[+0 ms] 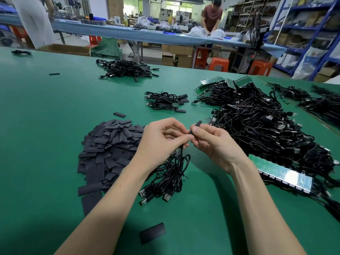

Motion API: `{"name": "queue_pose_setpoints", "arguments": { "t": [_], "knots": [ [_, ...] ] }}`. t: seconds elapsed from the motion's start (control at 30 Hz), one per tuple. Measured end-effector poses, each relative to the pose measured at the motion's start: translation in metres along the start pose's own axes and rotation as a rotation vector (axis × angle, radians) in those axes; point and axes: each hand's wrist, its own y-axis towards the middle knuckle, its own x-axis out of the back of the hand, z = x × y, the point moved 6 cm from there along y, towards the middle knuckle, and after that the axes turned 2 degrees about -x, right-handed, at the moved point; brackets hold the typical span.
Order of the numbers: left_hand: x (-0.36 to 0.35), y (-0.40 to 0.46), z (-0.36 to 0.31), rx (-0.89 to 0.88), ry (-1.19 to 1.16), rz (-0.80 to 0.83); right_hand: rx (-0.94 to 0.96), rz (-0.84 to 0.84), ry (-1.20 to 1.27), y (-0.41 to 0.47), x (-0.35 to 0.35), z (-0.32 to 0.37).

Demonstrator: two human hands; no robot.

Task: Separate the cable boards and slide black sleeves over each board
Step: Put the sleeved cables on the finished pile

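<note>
Black sleeve (195, 128) pinched in right hand (209, 142) above the green table (46, 126), left hand (161, 138) gripping a small board (175, 152) whose cable bundle (169, 179) hangs below; sleeve looks not yet on. Sleeved cables (166, 101) and a bigger pile (127, 69) sit farther back. Loose sleeve heap (108, 148) and unseparated board strip (281, 172) on the tangle (266, 126) at right show plenty left.

The left hand (161, 138) hides most of the board (175, 151) it holds; the right hand's (211, 142) fingers cover the sleeve's (195, 127) lower end.
</note>
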Motion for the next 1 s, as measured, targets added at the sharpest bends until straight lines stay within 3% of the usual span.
{"name": "queue_pose_setpoints", "arguments": {
  "t": [0.2,0.37,0.67,1.0],
  "knots": [
    [0.005,0.001,0.000,-0.010,0.038,0.030,-0.022,0.076,-0.018,-0.001,-0.005,-0.002],
    [0.004,0.002,0.003,-0.004,0.023,-0.005,-0.012,0.031,0.030,0.000,-0.003,-0.005],
    [0.002,0.001,0.006,0.051,-0.147,-0.044,0.254,-0.063,-0.072,0.001,-0.007,0.010],
    [0.002,0.001,0.010,0.079,-0.193,-0.030,0.286,-0.104,0.072,-0.001,-0.005,0.014]
  ]
}}
